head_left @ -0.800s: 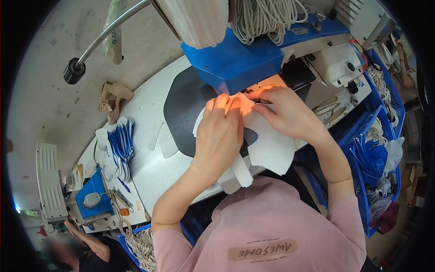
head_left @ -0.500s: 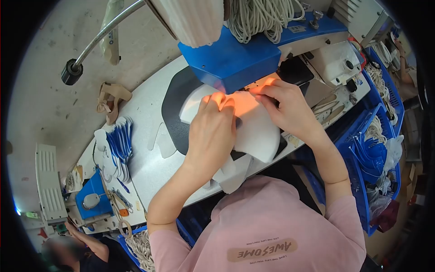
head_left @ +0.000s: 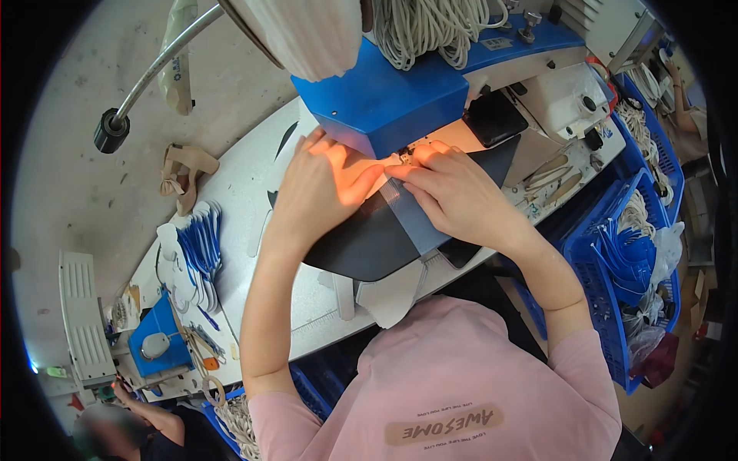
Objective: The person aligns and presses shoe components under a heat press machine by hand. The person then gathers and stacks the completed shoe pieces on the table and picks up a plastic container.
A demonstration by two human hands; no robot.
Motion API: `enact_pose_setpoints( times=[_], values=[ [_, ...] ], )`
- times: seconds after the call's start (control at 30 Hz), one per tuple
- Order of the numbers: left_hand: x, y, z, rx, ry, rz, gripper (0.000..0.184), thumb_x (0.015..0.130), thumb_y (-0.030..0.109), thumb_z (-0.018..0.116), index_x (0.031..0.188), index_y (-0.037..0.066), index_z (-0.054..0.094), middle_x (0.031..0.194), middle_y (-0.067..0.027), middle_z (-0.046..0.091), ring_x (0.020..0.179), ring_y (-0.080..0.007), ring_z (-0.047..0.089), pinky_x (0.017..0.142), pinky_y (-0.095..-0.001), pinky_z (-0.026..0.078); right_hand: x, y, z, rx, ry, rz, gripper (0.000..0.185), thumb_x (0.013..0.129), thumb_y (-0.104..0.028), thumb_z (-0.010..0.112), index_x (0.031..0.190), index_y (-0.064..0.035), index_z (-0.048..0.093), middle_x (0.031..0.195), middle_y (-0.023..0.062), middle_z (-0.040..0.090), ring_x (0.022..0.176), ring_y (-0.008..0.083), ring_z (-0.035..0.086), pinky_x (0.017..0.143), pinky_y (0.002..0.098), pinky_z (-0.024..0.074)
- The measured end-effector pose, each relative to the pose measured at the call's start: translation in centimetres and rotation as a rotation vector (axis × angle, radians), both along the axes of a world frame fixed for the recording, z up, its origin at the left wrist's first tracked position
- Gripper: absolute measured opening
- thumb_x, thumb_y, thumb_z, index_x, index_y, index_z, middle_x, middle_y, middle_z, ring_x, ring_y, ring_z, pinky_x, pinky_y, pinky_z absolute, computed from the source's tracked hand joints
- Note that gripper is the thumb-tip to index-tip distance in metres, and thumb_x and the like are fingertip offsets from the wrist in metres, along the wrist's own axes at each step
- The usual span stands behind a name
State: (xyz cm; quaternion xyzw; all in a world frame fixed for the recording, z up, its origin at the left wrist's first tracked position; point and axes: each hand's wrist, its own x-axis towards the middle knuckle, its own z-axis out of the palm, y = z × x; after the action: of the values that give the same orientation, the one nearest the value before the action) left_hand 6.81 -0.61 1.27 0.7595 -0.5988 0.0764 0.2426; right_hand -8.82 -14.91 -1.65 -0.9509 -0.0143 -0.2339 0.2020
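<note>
White piece (head_left: 306, 121) has swung round since the earlier frame: its broad part, then spread between the wrists, now lies mostly beyond and under the left hand (head_left: 319, 183), baring the dark mat (head_left: 361, 240). Left hand itself has shifted leftward.

Left to right:
- Well left of the left hand, low: another person's forearm (head_left: 156, 415), near a blue-topped machine (head_left: 178, 349).
- Nearer that hand, still to its left: beige bow-trimmed shoe (head_left: 201, 160); below it, a fanned stack of blue-and-white pieces (head_left: 201, 250).
- Left hand: palm down on the white piece, fingers spread forward, thumb apart and reaching toward the right fingertips.
- Just ahead of both hands: blue machine head (head_left: 380, 100), orange light falling on the fingers beneath it.
- Between the wrists, nearer the body: dark mat; pale grey-white offcut (head_left: 388, 298) past its near edge.
- Right hand (head_left: 457, 188): fingers bent, index tip by the lit work area. Cannot tell whether it pinches the piece.
- Ahead and right of the right hand: flat black object (head_left: 494, 119).
- Farther right of its forearm: blue basket (head_left: 573, 250) of cords and blue pieces.
</note>
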Motion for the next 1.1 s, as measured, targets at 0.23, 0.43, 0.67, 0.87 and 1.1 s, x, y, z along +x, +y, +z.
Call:
enact_pose_setpoints(
  times=[0.23,0.43,0.67,0.87,1.1],
  values=[
    [3.4,-0.1,0.6,0.176,0.243,0.025,0.033,0.081,0.029,0.069,0.1,0.002,0.068,0.118,-0.018,0.06,0.109,-0.0365,0.056,0.099,-0.0432,0.04,-0.2,-0.1,0.0,0.019,-0.116,0.057,0.016,0.085,-0.008,0.061,0.099,-0.0034,0.068,0.086,0.0106,0.062,0.084,0.0285,0.06,0.076,0.0385,0.0486],
    [-1.6,4.3,-0.4,0.148,0.069,0.156,0.044,0.082,0.029,0.069,0.116,0.002,0.063,0.135,-0.0206,0.05,0.122,-0.0387,0.049,0.107,-0.0491,0.034,-5.2,4.2,-0.2,0.394,0.003,0.492,0.011,0.084,-0.012,0.062,0.085,-0.0023,0.068,0.068,0.0087,0.062,0.06,0.0302,0.06,0.055,0.0392,0.0501],
    [-7.7,10.7,-0.8,0.211,0.042,0.175,0.048,0.079,0.007,0.06,0.127,0.002,0.057,0.143,-0.0202,0.045,0.133,-0.0402,0.041,0.108,-0.0522,0.031,-3.5,7.7,-12.5,0.154,0.273,0.035,0.017,0.081,-0.012,0.064,0.092,0.0009,0.065,0.086,0.0197,0.063,0.082,0.0382,0.061,0.074,0.0468,0.0498],
    [-7.1,19.6,-7.9,-0.025,-0.189,0.415,0.064,0.068,-0.009,0.051,0.131,0.005,0.055,0.141,-0.0185,0.047,0.134,-0.039,0.04,0.108,-0.0536,0.031,-2.6,9.5,-13.3,0.203,0.221,-0.121,0.021,0.08,-0.011,0.062,0.096,0.0021,0.063,0.099,0.0235,0.06,0.098,0.0421,0.055,0.086,0.05,0.0436],
    [-8.3,21.3,-14.2,0.426,-0.109,0.701,0.05,0.077,-0.003,0.056,0.127,0.005,0.058,0.136,-0.0177,0.051,0.131,-0.0369,0.044,0.106,-0.0461,0.036,-2.7,10.2,-13.4,0.28,0.114,-0.218,0.02,0.079,-0.007,0.063,0.096,0.0019,0.063,0.097,0.0226,0.061,0.093,0.0432,0.055,0.084,0.0497,0.0435]
  ],
)
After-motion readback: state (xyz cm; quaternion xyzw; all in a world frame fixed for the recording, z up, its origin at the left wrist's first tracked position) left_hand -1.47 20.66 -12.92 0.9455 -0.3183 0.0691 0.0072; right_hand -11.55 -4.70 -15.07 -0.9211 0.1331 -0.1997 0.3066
